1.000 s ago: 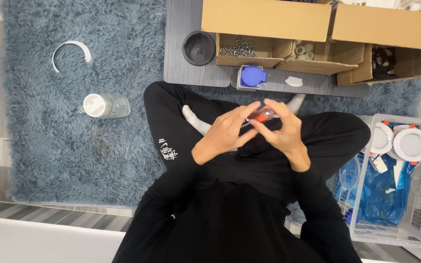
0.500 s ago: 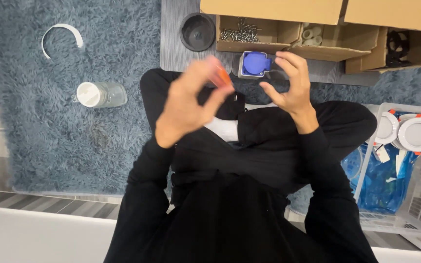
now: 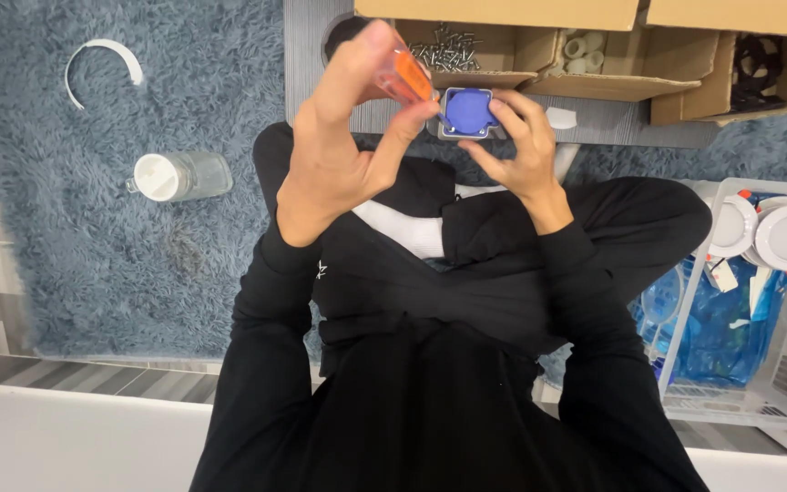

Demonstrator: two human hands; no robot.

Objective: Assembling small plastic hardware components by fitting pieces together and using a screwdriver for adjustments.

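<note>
Shaggy blue rug is lying below; left hand is pinching an orange connector, right hand is gripping a blue-capped box; either could slip into the pile.

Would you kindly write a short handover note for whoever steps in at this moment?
Left hand: raised, fingers pinching a small orange piece.
Right hand: holding a small grey square part with a blue round cap, above the crossed legs.
Nearby: open cardboard box of screws ahead, clear jar with white lid lying on the blue rug, white basket at right.
Done: both pieces in hand.
Left: the two are not yet joined.
</note>
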